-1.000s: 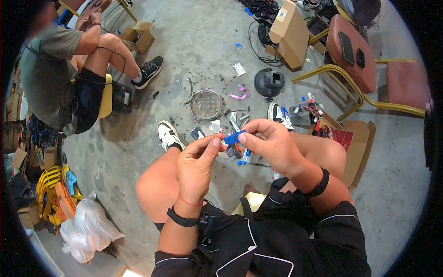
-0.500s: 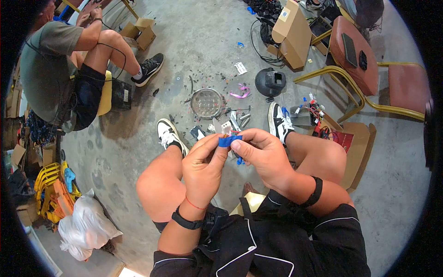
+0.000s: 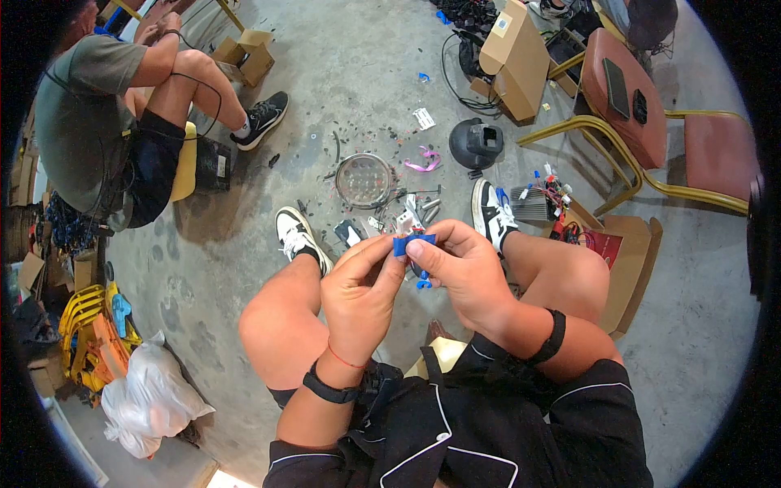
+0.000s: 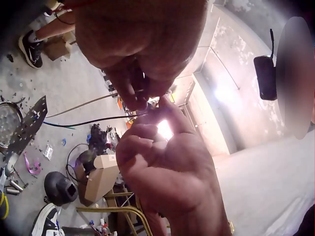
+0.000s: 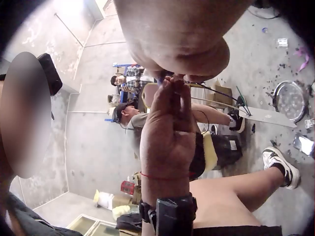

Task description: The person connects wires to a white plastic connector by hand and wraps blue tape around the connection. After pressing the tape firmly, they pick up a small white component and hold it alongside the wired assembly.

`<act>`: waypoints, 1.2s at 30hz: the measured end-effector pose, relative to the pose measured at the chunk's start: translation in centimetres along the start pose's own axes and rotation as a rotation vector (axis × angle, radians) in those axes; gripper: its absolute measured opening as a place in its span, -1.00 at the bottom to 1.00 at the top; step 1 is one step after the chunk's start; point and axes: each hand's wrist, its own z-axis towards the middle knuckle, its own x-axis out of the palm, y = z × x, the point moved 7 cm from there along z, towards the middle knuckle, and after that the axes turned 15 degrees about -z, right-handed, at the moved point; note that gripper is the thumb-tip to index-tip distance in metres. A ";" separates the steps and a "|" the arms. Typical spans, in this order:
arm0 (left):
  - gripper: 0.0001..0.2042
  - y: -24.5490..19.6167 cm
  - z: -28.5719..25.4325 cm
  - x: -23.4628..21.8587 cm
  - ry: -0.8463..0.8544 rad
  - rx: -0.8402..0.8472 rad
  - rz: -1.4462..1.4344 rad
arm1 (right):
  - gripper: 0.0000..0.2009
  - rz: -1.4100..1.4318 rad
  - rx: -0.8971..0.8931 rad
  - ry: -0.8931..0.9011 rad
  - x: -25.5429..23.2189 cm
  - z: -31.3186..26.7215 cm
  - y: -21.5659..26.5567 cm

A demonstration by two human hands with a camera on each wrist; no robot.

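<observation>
A short strip of blue tape [image 3: 414,244] spans the fingertips of both hands in the head view. My left hand [image 3: 360,293] pinches its left end between thumb and fingers. On the other end my right hand [image 3: 465,268] presses its thumb, with the index finger behind. Thin wires, a dark wire [image 4: 93,119] and a tan wire [image 4: 81,105], run from the fingertips to a flat plate [image 4: 30,118] in the left wrist view. The same plate [image 5: 270,117] looks pale in the right wrist view. The fingers hide the wire ends under the tape.
On the floor ahead lie a round lamp [image 3: 364,180], metal tools [image 3: 421,211], a pink strip [image 3: 423,160] and a black welding mask [image 3: 476,145]. Brown chairs [image 3: 622,98] and an open cardboard box [image 3: 634,268] stand right. Another person [image 3: 106,122] sits left.
My hands have come together. The blue tape, earlier slanting from my right fingers beside a thin yellow wire in my left, now lies level across both hands' fingertips.
</observation>
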 end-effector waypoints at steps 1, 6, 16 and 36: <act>-0.80 -0.1 0.0 0.0 0.005 0.014 0.008 | -0.77 0.005 -0.005 -0.007 -0.1 0.0 -0.1; -0.80 -0.3 -0.1 0.1 0.022 0.032 0.051 | -0.77 0.007 -0.012 -0.012 0.0 0.0 0.0; -0.82 -0.6 -0.2 0.4 0.023 0.050 0.057 | -0.76 -0.011 -0.012 -0.041 0.1 0.1 -0.5; -0.86 -0.5 0.2 -0.3 0.083 -0.168 -0.143 | -0.74 -0.049 -0.037 -0.013 -0.1 0.1 -0.2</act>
